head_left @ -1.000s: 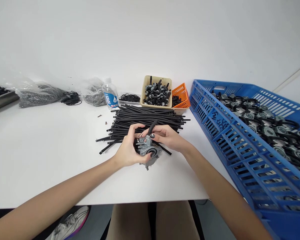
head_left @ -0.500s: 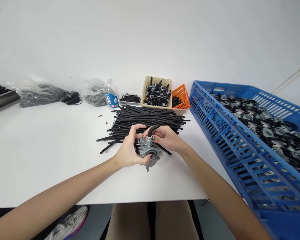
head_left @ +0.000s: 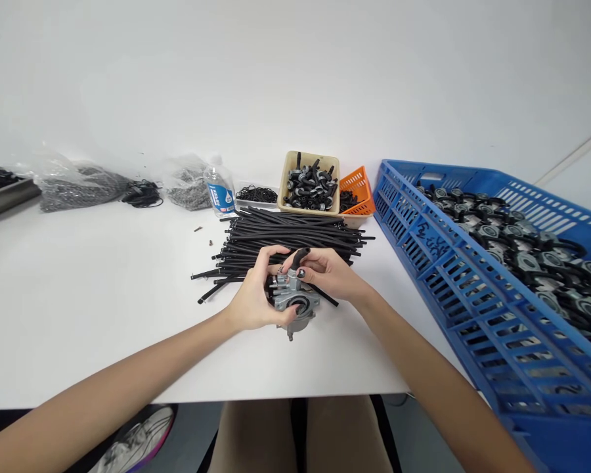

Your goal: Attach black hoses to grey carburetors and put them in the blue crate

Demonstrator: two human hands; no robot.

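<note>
A grey metal carburetor (head_left: 295,303) rests just above the white table (head_left: 93,315), gripped from the left by my left hand (head_left: 254,295), whose fingers curl around its body. My right hand (head_left: 328,270) pinches a short black rubber hose (head_left: 299,255) that stands on the top of the carburetor. Right behind both hands lies a pile of long black hoses (head_left: 285,238).
A blue crate (head_left: 477,309) with several carburetors fills the right side. At the back stand a beige bin (head_left: 309,182) of black fittings, an orange basket (head_left: 357,189), a water bottle (head_left: 218,190), black rings (head_left: 256,193) and plastic bags (head_left: 76,187) of small parts.
The short hose has been pressed down and tilted on the carburetor's top. Both hands stay in nearly the same place.
</note>
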